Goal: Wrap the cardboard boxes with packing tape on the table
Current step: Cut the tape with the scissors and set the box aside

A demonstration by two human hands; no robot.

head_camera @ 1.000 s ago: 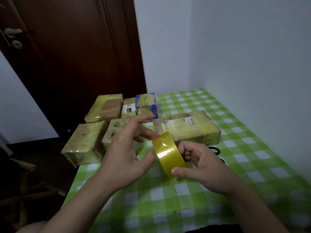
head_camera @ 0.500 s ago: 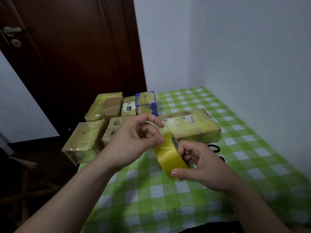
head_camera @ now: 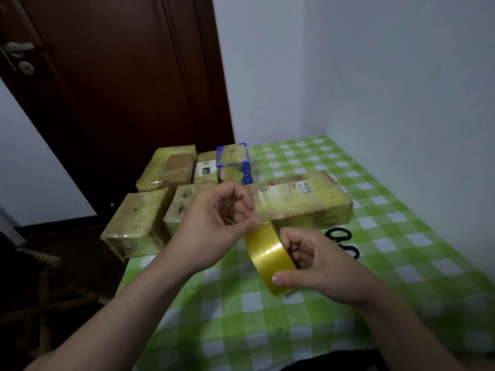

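A yellow roll of packing tape (head_camera: 269, 257) is held upright above the table in my right hand (head_camera: 318, 266), thumb below and fingers through its core. My left hand (head_camera: 214, 226) pinches at the roll's upper edge with thumb and fingertips; whether a loose tape end is caught there I cannot tell. Behind the hands lie several cardboard boxes shiny with yellowish tape: a long one (head_camera: 302, 200) with a white label, a flat one (head_camera: 135, 223) at the table's left edge, one (head_camera: 182, 204) partly hidden by my left hand, and others (head_camera: 167, 168) further back.
Black scissors (head_camera: 341, 241) lie on the green checked tablecloth (head_camera: 267, 317) just right of my right hand. A small blue-edged box (head_camera: 233, 162) stands at the back. A dark wooden door (head_camera: 107, 89) is behind the table's left edge, white walls to the right.
My left hand went from spread open beside the roll to curled, its fingertips pinching the roll's top edge. The right hand and roll stayed nearly in place.
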